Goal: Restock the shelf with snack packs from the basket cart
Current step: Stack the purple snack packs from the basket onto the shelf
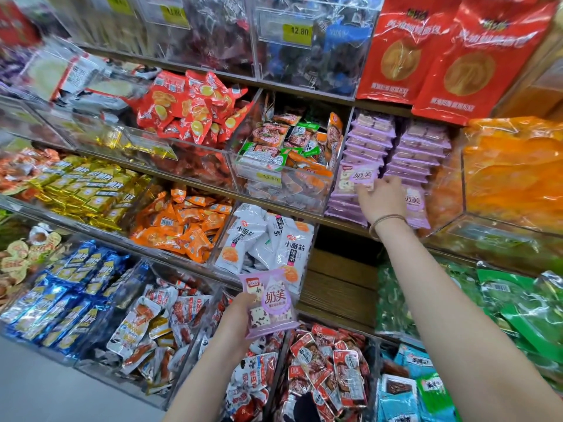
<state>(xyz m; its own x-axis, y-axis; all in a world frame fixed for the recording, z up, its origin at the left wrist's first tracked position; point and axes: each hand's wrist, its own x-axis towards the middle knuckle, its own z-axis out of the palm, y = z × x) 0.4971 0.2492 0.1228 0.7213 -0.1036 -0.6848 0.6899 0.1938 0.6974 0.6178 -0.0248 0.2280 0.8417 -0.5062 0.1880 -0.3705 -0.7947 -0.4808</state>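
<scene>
Head view: right hand (382,197) pinches a purple pack (361,175) at the front of its bin (341,202), left hand (240,318) fingers clamped on a second pack (269,303) lower down; released leaning, the first could slide off the stacks (420,147).

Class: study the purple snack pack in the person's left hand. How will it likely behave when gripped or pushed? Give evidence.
Probably light: the left hand holds the purple snack pack upright by one edge. Its film wrapper looks glossy, so likely slippery against the stacked purple packs. It shows no sag, so seemingly fairly stiff.
</scene>
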